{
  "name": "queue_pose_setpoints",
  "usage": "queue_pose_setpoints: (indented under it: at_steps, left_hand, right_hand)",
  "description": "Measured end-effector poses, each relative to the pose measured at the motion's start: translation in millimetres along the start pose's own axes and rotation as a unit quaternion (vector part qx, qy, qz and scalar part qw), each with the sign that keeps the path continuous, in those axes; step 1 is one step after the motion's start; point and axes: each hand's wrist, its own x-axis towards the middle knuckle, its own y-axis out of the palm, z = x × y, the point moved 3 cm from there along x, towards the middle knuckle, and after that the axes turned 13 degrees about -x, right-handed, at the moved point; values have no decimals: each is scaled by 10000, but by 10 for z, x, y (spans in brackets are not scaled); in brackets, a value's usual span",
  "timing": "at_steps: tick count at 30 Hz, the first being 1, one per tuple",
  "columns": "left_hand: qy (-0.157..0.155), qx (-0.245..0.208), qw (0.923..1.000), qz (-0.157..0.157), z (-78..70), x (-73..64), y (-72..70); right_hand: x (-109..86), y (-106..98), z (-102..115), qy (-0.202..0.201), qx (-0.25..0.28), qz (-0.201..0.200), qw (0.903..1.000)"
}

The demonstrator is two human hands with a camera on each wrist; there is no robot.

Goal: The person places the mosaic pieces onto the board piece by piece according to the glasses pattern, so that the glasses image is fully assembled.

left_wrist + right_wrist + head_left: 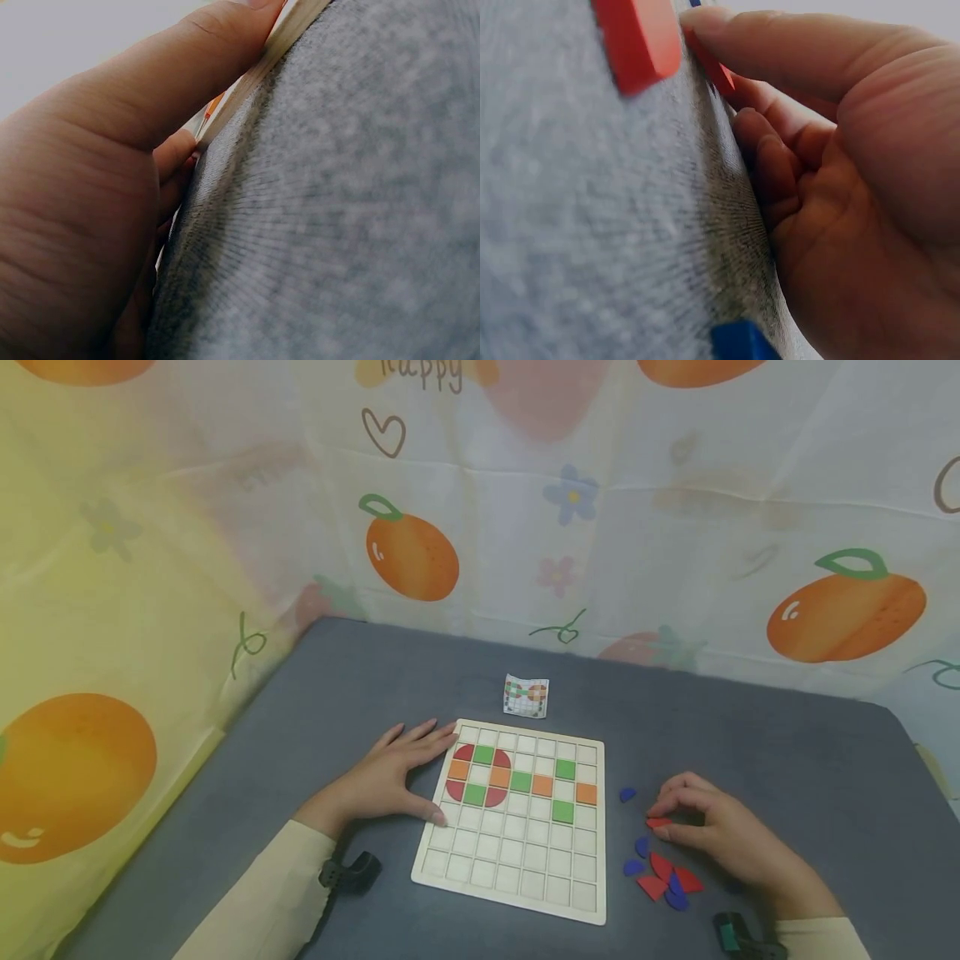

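A: Where is the held item?
B: The red piece (pixel 657 822) is at three o'clock of the board (pixel 512 850), off its edge, pinched between thumb and finger of the right hand (pixel 716 833).
A: What is obscured?
B: Fingertips cover part of it; its full outline cannot be told. In the right wrist view, a nearer red piece (pixel 643 45) is cut off at twelve o'clock, a blue piece (pixel 744 342) at six. Fine print on the card (pixel 527 697), at the board's twelve o'clock, is illegible.
A: Orientation?
B: Long axis roughly nine to three o'clock in the head view. Which end tapers cannot be determined.
A: The left hand (pixel 397 770)?
B: At the board's ten o'clock, fingers extended and spread, thumb on the border. The left wrist view cuts off the thumb tip.
A: Remainder?
B: Loose pieces (pixel 661 865), red and blue, lie on the surface (pixel 360 660) towards four o'clock of the board, some overlapping.
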Motion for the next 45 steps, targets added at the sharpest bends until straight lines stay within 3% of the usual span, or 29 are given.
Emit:
queue_pose_setpoints:
  at_steps: [14,21,31,34,40,45]
  left_hand:
    - [60,-11,10000,-1,40,-11,9]
    - [99,-26,9999,1,54,-12,12]
    - [59,-57,10000,-49,44,-17,7]
    - [51,-41,10000,-51,41,-16,2]
    - [10,-45,10000,-38,33,-5,1]
    - [-12,-38,10000,-26,31,6,5]
  right_hand:
    - [72,36,102,245,-299,-106,9992]
    - [93,65,127,780,-270,163,9965]
    - [158,51,251,1315,131,-794,9880]
    - [190,-1,333,1272,220,-1063,9859]
    - [299,-72,551,977,577,-1228,9859]
    - [403,-49,682,1080,799,-1295,9824]
